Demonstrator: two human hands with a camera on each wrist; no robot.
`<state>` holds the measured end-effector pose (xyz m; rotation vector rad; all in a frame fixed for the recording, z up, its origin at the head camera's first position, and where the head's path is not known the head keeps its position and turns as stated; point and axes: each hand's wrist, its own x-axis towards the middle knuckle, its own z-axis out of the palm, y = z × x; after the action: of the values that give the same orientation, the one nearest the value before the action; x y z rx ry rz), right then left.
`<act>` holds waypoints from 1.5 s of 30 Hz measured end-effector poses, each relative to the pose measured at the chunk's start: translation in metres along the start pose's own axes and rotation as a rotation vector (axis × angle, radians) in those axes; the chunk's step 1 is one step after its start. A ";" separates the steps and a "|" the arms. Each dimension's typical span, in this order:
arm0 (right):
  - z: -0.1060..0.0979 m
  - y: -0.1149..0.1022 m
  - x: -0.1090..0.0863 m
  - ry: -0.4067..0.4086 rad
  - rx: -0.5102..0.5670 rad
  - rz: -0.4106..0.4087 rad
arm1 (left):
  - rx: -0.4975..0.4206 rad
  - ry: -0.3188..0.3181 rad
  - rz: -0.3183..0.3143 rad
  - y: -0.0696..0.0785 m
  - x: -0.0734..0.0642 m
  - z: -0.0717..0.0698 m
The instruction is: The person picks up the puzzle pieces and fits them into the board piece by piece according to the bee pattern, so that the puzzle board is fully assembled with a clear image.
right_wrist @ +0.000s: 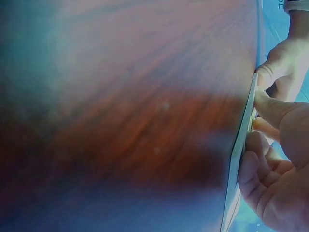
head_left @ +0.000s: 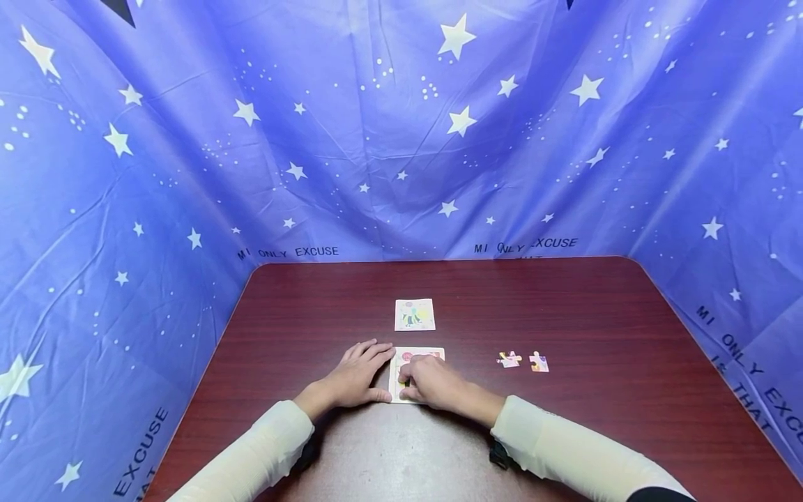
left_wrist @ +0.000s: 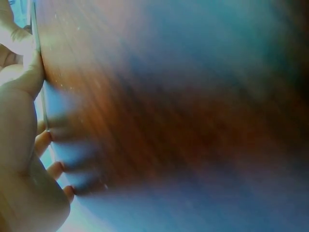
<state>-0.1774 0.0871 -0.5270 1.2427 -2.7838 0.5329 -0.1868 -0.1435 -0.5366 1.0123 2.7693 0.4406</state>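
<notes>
A small square jigsaw puzzle board [head_left: 393, 369] with a pale frame lies on the table in front of me. My left hand [head_left: 351, 373] rests flat at its left side, fingers spread, with thumb and fingertips touching the edge. Over the board is my right hand [head_left: 436, 383], its thumb and forefinger pinching a yellowish puzzle piece [head_left: 402, 383] against the surface. Its other fingers [right_wrist: 251, 169] are curled down on the board, hiding much of the picture. In the left wrist view, my thumb [left_wrist: 34, 72] lies along the board's edge.
Two loose jigsaw pieces, one left [head_left: 510, 360] and one right [head_left: 538, 362], lie to the right of my hands. Beyond the board is a square picture card [head_left: 415, 315] with a bee-like striped figure. Blue star-patterned curtains [head_left: 376, 139] enclose the dark red wooden table [head_left: 301, 300].
</notes>
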 end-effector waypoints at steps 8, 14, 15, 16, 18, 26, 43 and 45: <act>-0.002 -0.002 0.003 0.006 0.027 0.043 | -0.012 0.007 0.001 0.000 0.001 0.000; -0.003 -0.003 0.004 -0.014 0.108 0.076 | -0.013 0.007 0.000 -0.001 0.000 0.001; -0.002 -0.002 0.003 -0.015 0.118 0.073 | -0.011 0.004 0.000 -0.001 0.001 0.002; -0.002 -0.002 0.003 -0.016 0.124 0.069 | -0.010 0.002 0.000 -0.001 0.000 0.002; -0.002 -0.001 0.002 -0.013 0.134 0.052 | -0.008 -0.001 0.001 0.000 0.001 0.002; 0.001 0.004 0.000 -0.006 0.125 -0.003 | -0.012 -0.007 -0.001 0.000 0.001 0.001; -0.006 0.004 0.007 -0.092 0.099 -0.016 | -0.011 -0.016 -0.003 0.001 0.000 -0.001; -0.006 0.003 0.008 -0.084 0.108 0.000 | -0.011 -0.013 -0.001 0.001 0.001 0.000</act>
<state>-0.1855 0.0852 -0.5211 1.3150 -2.8582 0.6540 -0.1868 -0.1424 -0.5358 1.0074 2.7530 0.4469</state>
